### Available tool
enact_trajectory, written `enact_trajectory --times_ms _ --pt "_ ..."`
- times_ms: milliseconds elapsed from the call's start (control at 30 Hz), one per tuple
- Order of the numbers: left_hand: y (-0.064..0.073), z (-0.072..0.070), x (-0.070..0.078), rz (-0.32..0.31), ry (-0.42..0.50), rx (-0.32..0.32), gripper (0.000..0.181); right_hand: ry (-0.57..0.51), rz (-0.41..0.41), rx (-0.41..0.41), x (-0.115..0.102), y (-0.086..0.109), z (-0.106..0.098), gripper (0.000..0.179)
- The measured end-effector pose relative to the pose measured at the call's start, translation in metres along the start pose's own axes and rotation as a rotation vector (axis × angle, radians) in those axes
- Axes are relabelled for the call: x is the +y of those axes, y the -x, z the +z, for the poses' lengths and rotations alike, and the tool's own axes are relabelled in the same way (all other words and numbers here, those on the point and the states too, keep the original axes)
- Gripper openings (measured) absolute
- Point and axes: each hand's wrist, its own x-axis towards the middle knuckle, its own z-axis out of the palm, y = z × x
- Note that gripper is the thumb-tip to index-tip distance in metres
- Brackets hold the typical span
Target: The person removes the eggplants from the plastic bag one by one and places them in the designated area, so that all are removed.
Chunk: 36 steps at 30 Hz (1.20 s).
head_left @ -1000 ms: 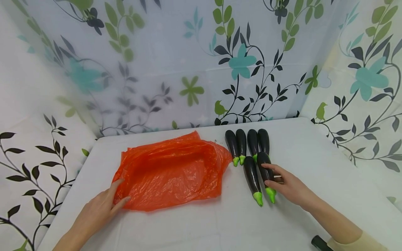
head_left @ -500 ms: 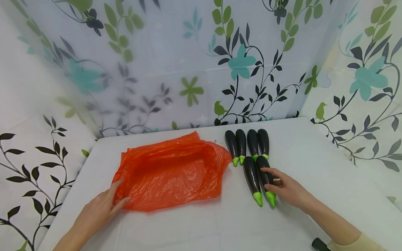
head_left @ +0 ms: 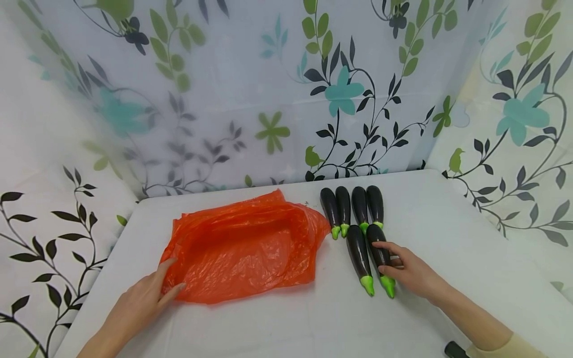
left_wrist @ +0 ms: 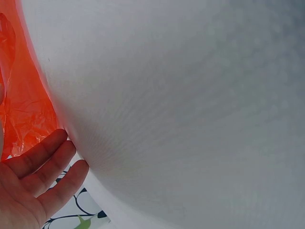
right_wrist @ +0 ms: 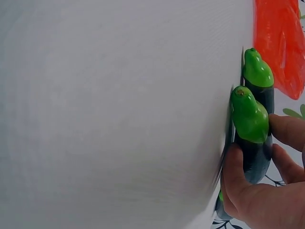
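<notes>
An orange-red plastic bag (head_left: 241,253) lies spread on the white table, its mouth loosely gaping. At its left edge rests my left hand (head_left: 136,303), fingers extended and touching the film; the left wrist view shows those fingers (left_wrist: 50,169) nearly straight beside the bag (left_wrist: 33,105). My right hand (head_left: 418,273) grips an eggplant (head_left: 378,251) with a bright green stem end, thumb on one side and fingers on the other. It lies alongside another eggplant (head_left: 357,251), stems facing me. In the right wrist view, the thumb (right_wrist: 234,167) is against the held eggplant (right_wrist: 250,119).
Behind these two, several more eggplants (head_left: 343,206) lie in a row, right of the bag. White cloth covers the table (head_left: 268,328). Leaf-patterned curtains (head_left: 224,99) hang at the back and sides. A dark cylindrical object (head_left: 455,349) shows by the right sleeve.
My right hand has shifted the eggplant slightly towards me, level with its neighbour, exposing the row behind. The left hand and the bag have stayed put.
</notes>
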Motion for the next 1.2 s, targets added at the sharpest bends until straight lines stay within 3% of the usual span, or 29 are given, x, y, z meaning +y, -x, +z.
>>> enact_trajectory --times_ms 267,567,933,1200 --pt "0.0014 0.0005 0.0 0.01 -0.004 0.024 0.069 0.02 0.01 -0.001 0.0013 0.0001 0.0006 0.058" --pt "-0.0012 -0.0018 0.0004 -0.018 -0.009 -0.027 0.077 0.024 -0.034 0.007 0.0013 -0.0033 0.001 0.056" --pt "-0.0006 -0.0004 0.0008 -0.002 -0.012 0.002 0.075 0.065 -0.035 0.057 0.0036 -0.0008 -0.0016 0.056" --pt "0.0005 -0.0002 0.0017 -0.004 -0.005 0.001 0.074 0.038 -0.048 0.052 -0.0014 -0.0026 -0.0067 0.056"
